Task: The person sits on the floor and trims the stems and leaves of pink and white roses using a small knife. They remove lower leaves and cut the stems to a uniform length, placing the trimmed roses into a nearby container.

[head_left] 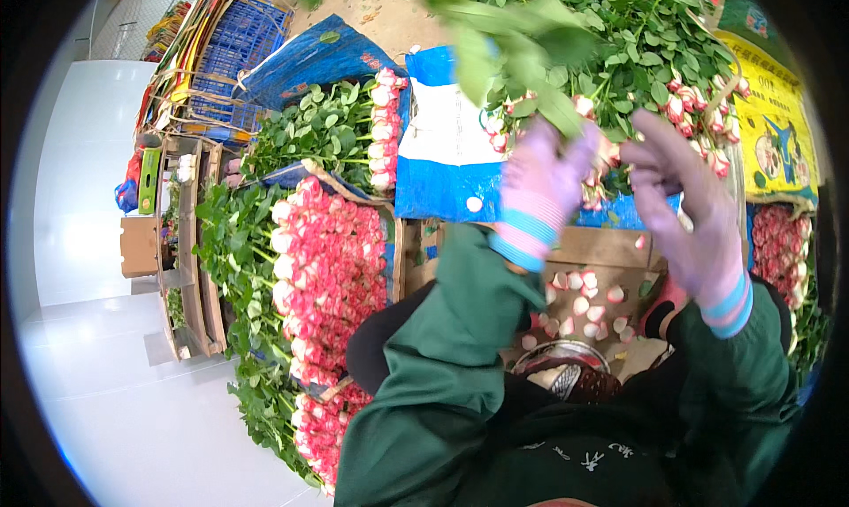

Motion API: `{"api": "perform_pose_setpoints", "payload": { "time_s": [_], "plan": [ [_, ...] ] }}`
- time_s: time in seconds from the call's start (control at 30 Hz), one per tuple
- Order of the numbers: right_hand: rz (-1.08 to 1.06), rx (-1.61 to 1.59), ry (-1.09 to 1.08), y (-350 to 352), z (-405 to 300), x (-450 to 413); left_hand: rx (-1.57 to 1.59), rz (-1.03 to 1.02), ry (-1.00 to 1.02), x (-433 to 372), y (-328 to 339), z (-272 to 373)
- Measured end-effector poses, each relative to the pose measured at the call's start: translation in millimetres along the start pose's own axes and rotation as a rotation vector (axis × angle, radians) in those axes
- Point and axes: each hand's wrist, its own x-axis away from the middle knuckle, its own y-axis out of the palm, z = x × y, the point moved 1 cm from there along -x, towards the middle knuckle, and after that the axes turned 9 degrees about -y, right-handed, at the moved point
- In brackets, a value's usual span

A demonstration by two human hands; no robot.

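My left hand (540, 172), in a pale glove with a striped cuff, is closed around a leafy rose stem (524, 56). The stem's leaves are blurred and rise past the fingers; its grip point is partly hidden. A pink-and-white rose head (607, 152) shows between my hands, though I cannot tell whether it belongs to that stem. To the right, my gloved right hand (690, 208) has its fingers spread, with nothing visible in them. Behind both hands lies a heap of cut roses (637, 56) on the work surface, beside a blue-and-white woven sheet (444, 136).
On my left stand packed bunches of pink-and-white roses (338, 275), with another bunch (381, 129) beyond, near a blue wrap (318, 63). Loose petals (587, 308) lie below between my legs. A yellow printed bag (773, 122) and more roses (779, 248) are at right.
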Motion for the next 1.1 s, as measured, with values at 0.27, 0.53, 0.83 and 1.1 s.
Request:
{"api": "perform_pose_setpoints", "payload": {
  "time_s": [0.27, 0.53, 0.83, 1.1],
  "plan": [
    [-0.252, 0.182, 0.132, -7, 51, -17, 0.197, 0.44, -0.158, -200, -177, -68],
    [-0.349, 0.222, 0.282, -3, 108, -46, -0.006, 0.585, -0.792, -338, -307, -244],
    [-0.534, 0.238, 0.21, -4, 128, -69, -0.39, 0.481, -0.588, -345, -354, -276],
    [-0.623, 0.287, 0.182, -9, 125, -49, -0.755, -0.006, -0.018, -242, -45, -178]
  ]
}}
